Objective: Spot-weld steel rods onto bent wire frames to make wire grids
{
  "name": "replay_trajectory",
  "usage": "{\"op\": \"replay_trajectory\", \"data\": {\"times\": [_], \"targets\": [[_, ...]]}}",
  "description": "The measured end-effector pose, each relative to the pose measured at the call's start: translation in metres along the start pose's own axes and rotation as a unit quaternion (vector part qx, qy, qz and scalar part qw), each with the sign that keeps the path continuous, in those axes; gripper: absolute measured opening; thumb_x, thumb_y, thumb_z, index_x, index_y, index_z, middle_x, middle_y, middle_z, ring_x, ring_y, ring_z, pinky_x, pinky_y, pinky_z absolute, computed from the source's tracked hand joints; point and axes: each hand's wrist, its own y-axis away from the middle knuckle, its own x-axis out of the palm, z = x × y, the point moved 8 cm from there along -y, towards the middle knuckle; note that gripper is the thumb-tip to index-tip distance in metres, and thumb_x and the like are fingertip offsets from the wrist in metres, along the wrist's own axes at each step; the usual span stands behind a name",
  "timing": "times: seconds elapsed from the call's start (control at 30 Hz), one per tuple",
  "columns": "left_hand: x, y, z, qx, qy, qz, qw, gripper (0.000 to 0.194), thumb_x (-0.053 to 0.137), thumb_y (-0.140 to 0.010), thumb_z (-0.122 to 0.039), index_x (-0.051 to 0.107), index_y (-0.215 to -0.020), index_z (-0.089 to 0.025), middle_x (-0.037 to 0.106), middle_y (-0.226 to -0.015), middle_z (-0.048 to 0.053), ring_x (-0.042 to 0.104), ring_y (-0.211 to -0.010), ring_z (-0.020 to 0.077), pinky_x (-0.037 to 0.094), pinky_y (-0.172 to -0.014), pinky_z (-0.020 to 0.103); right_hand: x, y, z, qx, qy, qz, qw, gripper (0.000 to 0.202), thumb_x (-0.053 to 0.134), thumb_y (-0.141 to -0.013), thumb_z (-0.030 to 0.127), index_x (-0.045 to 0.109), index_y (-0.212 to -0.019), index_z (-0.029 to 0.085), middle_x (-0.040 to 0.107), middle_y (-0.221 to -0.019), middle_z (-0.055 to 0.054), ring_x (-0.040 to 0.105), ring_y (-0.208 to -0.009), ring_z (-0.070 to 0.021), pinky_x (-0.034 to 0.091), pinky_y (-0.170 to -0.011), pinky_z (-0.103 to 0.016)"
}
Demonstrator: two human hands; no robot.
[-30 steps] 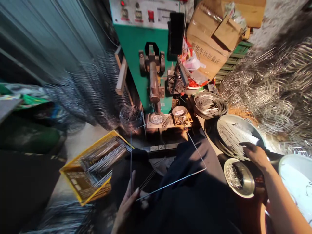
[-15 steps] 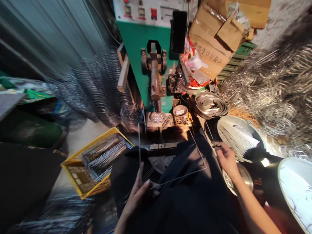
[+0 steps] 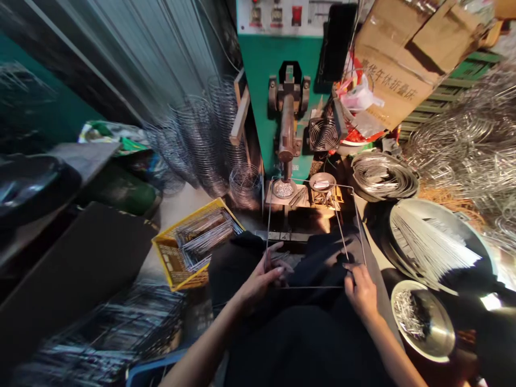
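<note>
A rectangular wire frame (image 3: 308, 287) lies above my lap, its far end over the small work plate of the machine. My left hand (image 3: 266, 274) grips its left side near the close corner, thumb pressed in and some fingers apart. My right hand (image 3: 360, 293) is closed on a straight wire rod (image 3: 341, 231) that points away from me, inside the frame's right side. Whether these fingers also hold the frame's right side, I cannot tell. Ahead stands a green machine (image 3: 288, 107) with a metal arm above a round dish (image 3: 284, 188) of small bright pieces.
A yellow crate (image 3: 161, 242) of wire pieces stands at left. To the right are a large basin (image 3: 486, 236) of straight rods, a metal bowl (image 3: 449, 344) of small parts and a coil of metal strip (image 3: 382, 174). Stacked wire rings (image 3: 197, 145) rise behind the crate.
My right hand has come in from beside the basin to the frame's right side, bringing the rod. The frame has shifted forward and levelled out. The view has swung left.
</note>
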Motion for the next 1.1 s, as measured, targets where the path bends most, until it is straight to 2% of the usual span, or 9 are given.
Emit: {"op": "replay_trajectory", "data": {"times": [0.1, 0.23, 0.33, 0.43, 0.6, 0.73, 0.8, 0.97, 1.1], "targets": [[-0.004, -0.034, -0.017, 0.008, 0.009, 0.016, 1.000, 0.083, 0.076, -0.079, -0.029, 0.028, -0.147, -0.023, 0.072, -0.102, 0.012, 0.070, -0.068, 0.0193, 0.053, -0.060, 0.029, -0.003, -0.001, 0.006, -0.046, -0.031, -0.020, 0.998, 0.022, 0.043, -0.094, 0.018, 0.062, -0.105, 0.021, 0.065, -0.096, -0.007, 0.067, -0.090, -0.0203, 0.056, -0.072, -0.030], [-0.029, -0.103, -0.068, 0.040, 0.017, -0.037, 0.998, 0.084, 0.081, -0.072, -0.029, 0.032, -0.140, -0.024, 0.074, -0.100, 0.010, 0.067, -0.056, 0.0161, 0.053, -0.055, 0.029, -0.008, -0.002, 0.007, -0.093, -0.053, -0.009, 0.994, 0.023, 0.045, -0.093, 0.015, 0.062, -0.106, 0.022, 0.064, -0.094, -0.006, 0.067, -0.088, -0.0195, 0.056, -0.074, -0.030], [-0.037, -0.148, -0.113, 0.084, 0.031, -0.044, 0.995, 0.062, 0.077, -0.075, -0.028, 0.044, -0.126, -0.022, 0.076, -0.095, 0.008, 0.058, -0.045, 0.0077, 0.046, -0.047, 0.019, -0.022, -0.007, -0.001, -0.129, -0.066, -0.011, 0.989, 0.024, 0.047, -0.093, 0.014, 0.062, -0.110, 0.021, 0.064, -0.097, -0.006, 0.067, -0.089, -0.0200, 0.056, -0.079, -0.033], [-0.031, -0.168, -0.130, 0.083, 0.031, -0.025, 0.996, 0.045, 0.073, -0.075, -0.026, 0.051, -0.113, -0.018, 0.077, -0.088, 0.009, 0.055, -0.041, 0.0073, 0.042, -0.043, 0.018, -0.046, -0.020, -0.014, -0.152, -0.076, -0.034, 0.985, 0.024, 0.049, -0.091, 0.014, 0.062, -0.112, 0.020, 0.064, -0.100, -0.008, 0.066, -0.092, -0.0219, 0.054, -0.084, -0.037], [-0.009, -0.162, -0.128, 0.109, 0.007, -0.016, 0.994, 0.038, 0.066, -0.083, -0.033, 0.058, -0.112, -0.011, 0.074, -0.075, 0.007, 0.051, -0.034, 0.0087, 0.034, -0.035, 0.020, -0.065, -0.046, -0.023, -0.133, -0.067, -0.052, 0.988, 0.021, 0.050, -0.089, 0.014, 0.063, -0.104, 0.020, 0.065, -0.097, -0.007, 0.066, -0.090, -0.0221, 0.052, -0.086, -0.038], [-0.005, -0.142, -0.146, 0.174, -0.046, -0.039, 0.983, 0.027, 0.061, -0.089, -0.035, 0.061, -0.101, -0.010, 0.069, -0.065, 0.002, 0.050, -0.032, 0.0081, 0.031, -0.034, 0.020, -0.052, -0.045, -0.006, -0.123, -0.075, -0.041, 0.989, 0.022, 0.048, -0.090, 0.014, 0.063, -0.105, 0.019, 0.065, -0.097, -0.007, 0.066, -0.091, -0.0215, 0.053, -0.086, -0.036], [-0.008, -0.132, -0.148, 0.176, -0.077, -0.048, 0.980, 0.026, 0.061, -0.089, -0.035, 0.060, -0.101, -0.012, 0.068, -0.064, 0.001, 0.052, -0.033, 0.0088, 0.031, -0.034, 0.019, -0.046, -0.039, -0.001, -0.114, -0.080, -0.033, 0.990, 0.023, 0.047, -0.091, 0.015, 0.063, -0.106, 0.020, 0.066, -0.097, -0.006, 0.066, -0.091, -0.0211, 0.053, -0.087, -0.035], [-0.014, -0.118, -0.114, 0.106, -0.076, -0.058, 0.990, 0.022, 0.062, -0.087, -0.036, 0.057, -0.092, -0.015, 0.061, -0.056, -0.003, 0.053, -0.032, 0.0114, 0.034, -0.033, 0.019, -0.055, -0.032, -0.019, -0.112, -0.028, -0.038, 0.993, 0.021, 0.049, -0.090, 0.020, 0.063, -0.106, 0.021, 0.066, -0.100, -0.007, 0.067, -0.091, -0.0222, 0.053, -0.087, -0.036], [-0.012, -0.116, -0.093, 0.077, -0.012, -0.041, 0.996, 0.026, 0.070, -0.081, -0.028, 0.061, -0.098, -0.012, 0.068, -0.068, 0.003, 0.064, -0.048, 0.0147, 0.051, -0.046, 0.024, -0.062, -0.021, -0.038, -0.145, -0.002, 0.004, 0.989, 0.020, 0.048, -0.092, 0.021, 0.060, -0.108, 0.022, 0.064, -0.098, -0.007, 0.068, -0.087, -0.0215, 0.056, -0.080, -0.034]]}}
